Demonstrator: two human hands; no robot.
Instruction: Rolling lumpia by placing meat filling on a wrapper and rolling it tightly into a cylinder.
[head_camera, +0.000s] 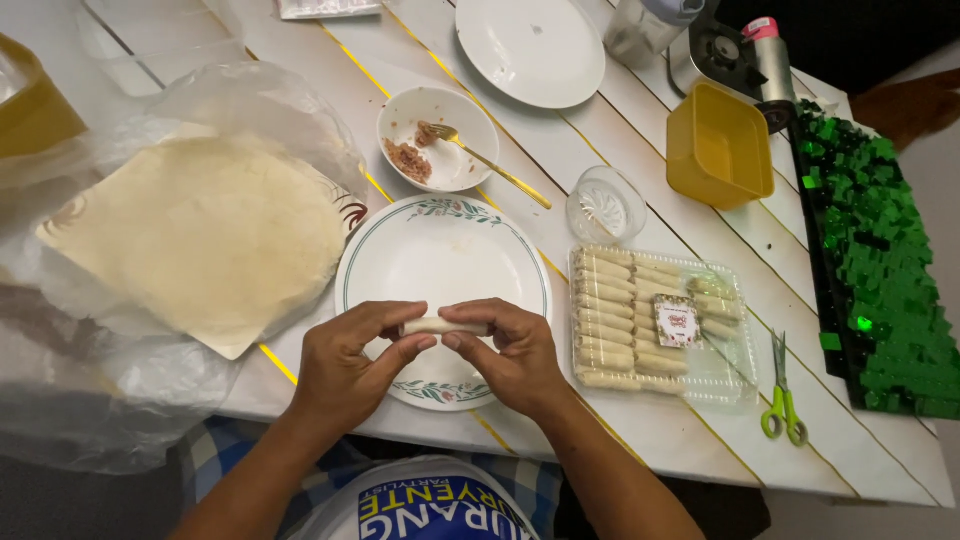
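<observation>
Together, the left hand and right hand pinch a small pale roll between thumbs and fingers, above the near part of a floral-rimmed plate. Right: a clear tray of rolls.

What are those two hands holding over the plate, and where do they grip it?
A small pale rolled wrapper. The left hand pinches its left end, the right hand its right end, above the flowered plate.
</observation>
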